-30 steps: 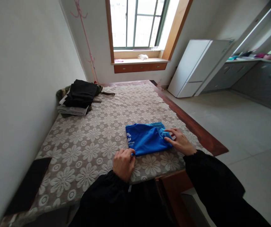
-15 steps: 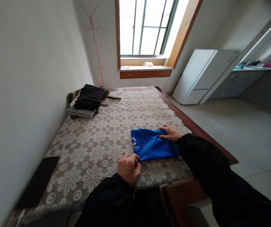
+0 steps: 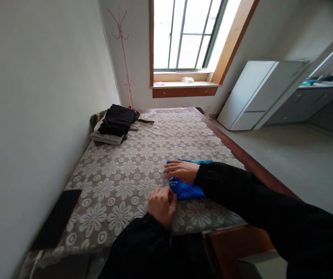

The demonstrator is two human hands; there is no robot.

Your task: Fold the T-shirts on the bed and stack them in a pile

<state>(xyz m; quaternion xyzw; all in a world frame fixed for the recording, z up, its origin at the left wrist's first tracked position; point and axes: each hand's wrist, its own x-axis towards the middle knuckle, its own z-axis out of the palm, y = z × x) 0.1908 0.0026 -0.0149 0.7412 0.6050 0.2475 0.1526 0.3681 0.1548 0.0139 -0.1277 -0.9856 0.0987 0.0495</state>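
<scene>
A folded blue garment with white print lies on the flower-patterned cloth near the front edge of the table. My right hand lies flat across the garment's left part, fingers stretched out toward the left. My left hand is curled and pinches the garment's near-left corner. Both arms wear black sleeves, and the right sleeve hides most of the garment's right side.
A stack of folded dark and grey clothes sits at the far left of the table by the wall. A black flat object lies at the near left. A pink coat stand, window, white fridge and tiled floor lie beyond.
My right hand has swept from the garment's right edge across to its left part. The left hand stays pinched on the near-left corner. The view has shifted slightly.
</scene>
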